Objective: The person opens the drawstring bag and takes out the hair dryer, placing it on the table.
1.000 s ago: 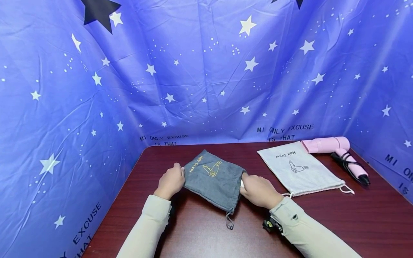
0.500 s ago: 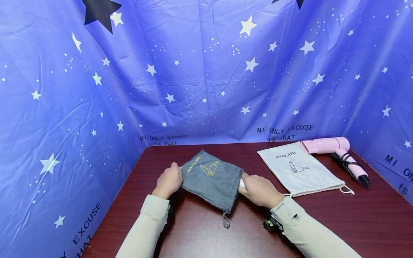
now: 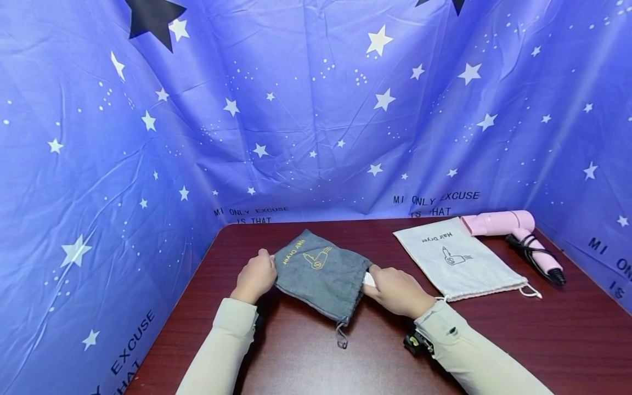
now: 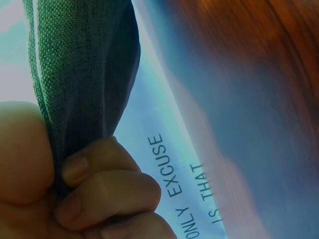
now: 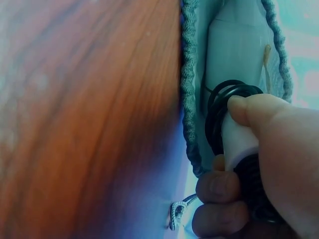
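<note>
My left hand (image 3: 254, 277) pinches the closed end of a grey drawstring bag (image 3: 321, 282) printed "Hair Dryer" in yellow. In the left wrist view, the grey cloth (image 4: 79, 64) runs between the thumb and curled fingers. My right hand (image 3: 399, 291) is at the bag's mouth, gripping the handle of a white hair dryer (image 5: 235, 50). A black cord (image 5: 215, 117) is looped round that handle. The dryer's body lies inside the bag; from the head only a white bit of handle shows. The bag is held up tilted over the table, its grey drawstring loop (image 3: 342, 336) hanging down.
To the right on the dark red table (image 3: 316, 367) lies a flat white drawstring bag (image 3: 459, 263), also printed "Hair Dryer". A pink hair dryer (image 3: 498, 222) with a wrapped black cord rests at its far right corner. Blue star-patterned cloth (image 3: 306, 109) surrounds the table.
My left hand and the grey bag have shifted slightly left. The right hand has barely moved, and a little more of the white handle shows at the bag's mouth.
</note>
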{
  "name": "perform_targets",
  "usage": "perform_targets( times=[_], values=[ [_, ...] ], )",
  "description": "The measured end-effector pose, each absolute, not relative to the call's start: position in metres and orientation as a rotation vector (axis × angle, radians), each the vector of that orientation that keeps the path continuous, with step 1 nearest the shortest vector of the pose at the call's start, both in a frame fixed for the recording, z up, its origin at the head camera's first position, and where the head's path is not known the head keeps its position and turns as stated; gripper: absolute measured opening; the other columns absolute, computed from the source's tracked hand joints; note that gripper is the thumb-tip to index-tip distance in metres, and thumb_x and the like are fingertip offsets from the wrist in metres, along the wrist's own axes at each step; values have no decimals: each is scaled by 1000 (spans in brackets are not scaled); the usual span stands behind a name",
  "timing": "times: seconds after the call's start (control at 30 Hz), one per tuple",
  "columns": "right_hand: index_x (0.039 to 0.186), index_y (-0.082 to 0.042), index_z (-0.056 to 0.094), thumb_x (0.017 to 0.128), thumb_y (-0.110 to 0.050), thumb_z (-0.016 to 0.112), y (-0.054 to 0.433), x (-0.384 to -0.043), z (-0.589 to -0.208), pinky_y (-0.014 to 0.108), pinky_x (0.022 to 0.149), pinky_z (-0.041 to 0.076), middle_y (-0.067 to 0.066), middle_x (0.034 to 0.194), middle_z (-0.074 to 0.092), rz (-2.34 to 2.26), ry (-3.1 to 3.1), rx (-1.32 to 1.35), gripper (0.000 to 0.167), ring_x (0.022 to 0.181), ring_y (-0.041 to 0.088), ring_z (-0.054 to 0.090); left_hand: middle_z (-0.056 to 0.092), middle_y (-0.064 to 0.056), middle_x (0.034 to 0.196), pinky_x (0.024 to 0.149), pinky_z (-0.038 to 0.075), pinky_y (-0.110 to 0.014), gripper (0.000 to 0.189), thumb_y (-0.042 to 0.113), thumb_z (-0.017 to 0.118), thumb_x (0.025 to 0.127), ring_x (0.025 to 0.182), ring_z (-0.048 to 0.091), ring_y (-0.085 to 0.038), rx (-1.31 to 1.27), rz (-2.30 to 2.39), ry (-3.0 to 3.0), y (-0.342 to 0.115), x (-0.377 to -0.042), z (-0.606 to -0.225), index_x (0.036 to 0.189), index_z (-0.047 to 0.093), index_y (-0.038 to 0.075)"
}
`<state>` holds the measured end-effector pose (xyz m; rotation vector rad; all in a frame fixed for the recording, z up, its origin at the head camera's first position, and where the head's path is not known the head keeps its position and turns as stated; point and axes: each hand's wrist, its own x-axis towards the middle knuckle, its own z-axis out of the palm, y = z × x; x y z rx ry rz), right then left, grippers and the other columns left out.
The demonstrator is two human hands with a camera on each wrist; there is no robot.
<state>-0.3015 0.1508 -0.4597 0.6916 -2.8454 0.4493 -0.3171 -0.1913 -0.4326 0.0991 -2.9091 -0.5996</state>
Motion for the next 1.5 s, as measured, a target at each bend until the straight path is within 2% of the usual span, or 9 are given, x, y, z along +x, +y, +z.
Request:
perform_targets(
  times=[0.27, 0.5, 0.97, 1.23, 1.33, 1.5],
  values=[
    [100, -13, 60, 96, -46, 66, 151, -303, -458, 42, 57, 48, -2, 76, 62, 454, -2888, 679, 34, 67, 16, 60, 71, -30, 108, 77, 54, -60, 34, 27, 40, 108, 92, 71, -47, 141, -638, -2920, -195, -317, -431, 113, 56, -3],
    [99, -13, 60, 97, -51, 66, 153, -304, -458, 41, 57, 46, -5, 72, 56, 464, -2908, 686, 39, 64, 14, 55, 70, -31, 111, 79, 54, -61, 39, 26, 38, 108, 95, 70, -47, 168, -650, -2924, -196, -318, -432, 121, 54, -7],
    [101, -11, 61, 97, -52, 65, 156, -305, -458, 43, 61, 48, -4, 74, 58, 453, -2923, 702, 42, 68, 14, 59, 69, -33, 111, 80, 54, -61, 37, 24, 38, 108, 94, 69, -48, 220, -677, -2933, -203, -319, -434, 119, 52, -9],
    [102, -12, 61, 97, -53, 66, 157, -307, -461, 44, 62, 49, -3, 76, 61, 443, -2925, 709, 42, 70, 16, 62, 67, -35, 117, 84, 53, -63, 45, 22, 35, 107, 101, 68, -50, 229, -657, -2983, -207, -317, -433, 132, 48, -14],
    [104, -11, 61, 96, -53, 66, 158, -307, -461, 45, 64, 51, -1, 79, 65, 433, -2926, 708, 43, 74, 19, 66, 67, -35, 120, 86, 53, -63, 46, 22, 36, 105, 104, 67, -50, 229, -636, -3016, -208, -317, -432, 133, 50, -13],
    [108, -10, 62, 96, -53, 66, 157, -306, -460, 45, 65, 51, -1, 82, 67, 431, -2944, 694, 45, 76, 19, 66, 68, -29, 123, 83, 53, -62, 41, 29, 42, 105, 105, 68, -48, 227, -582, -3038, -208, -318, -433, 119, 62, -3]
  ],
)
